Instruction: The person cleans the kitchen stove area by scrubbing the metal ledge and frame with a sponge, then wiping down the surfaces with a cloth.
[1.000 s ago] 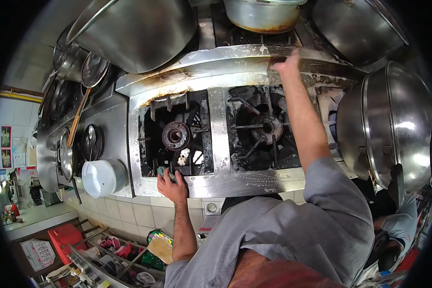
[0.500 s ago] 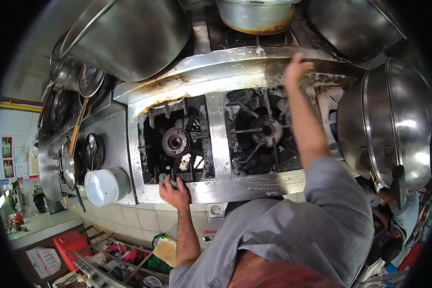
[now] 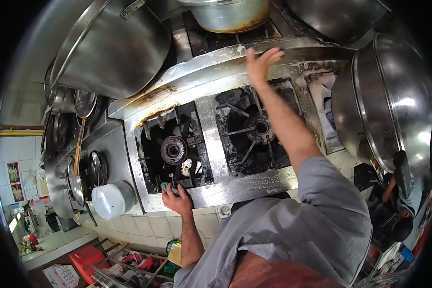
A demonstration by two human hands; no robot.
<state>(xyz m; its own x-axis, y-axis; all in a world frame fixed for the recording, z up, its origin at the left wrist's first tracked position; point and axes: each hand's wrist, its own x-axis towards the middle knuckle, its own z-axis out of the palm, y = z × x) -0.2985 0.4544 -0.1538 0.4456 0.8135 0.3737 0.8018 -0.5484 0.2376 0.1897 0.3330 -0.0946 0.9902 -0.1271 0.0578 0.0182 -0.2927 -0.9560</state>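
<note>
My left hand point(image 3: 178, 201) rests at the front edge of the stove, its fingers curled round a small green scouring pad point(image 3: 165, 186). Close by it is the left burner point(image 3: 174, 150), round and rusty brown, set in a blackened well. My right hand point(image 3: 260, 66) reaches across to the raised metal ledge point(image 3: 216, 62) behind the burners. Its fingers are spread and I see nothing in them. Below that arm lies the right burner point(image 3: 261, 127) with its star-shaped grate. Whitish suds or wet streaks cover parts of the steel stove top point(image 3: 254, 186).
A large steel pot point(image 3: 115, 53) looms at the back left, and an aluminium pot point(image 3: 230, 17) stands behind the ledge. Big stacked steel bowls point(image 3: 393, 110) crowd the right side. On the left counter are a white tub point(image 3: 113, 199) and a wooden-handled strainer point(image 3: 80, 144).
My right hand has swept left along the back ledge, and its fingers are more spread. My left hand stays at the front edge with the pad. The view has tilted.
</note>
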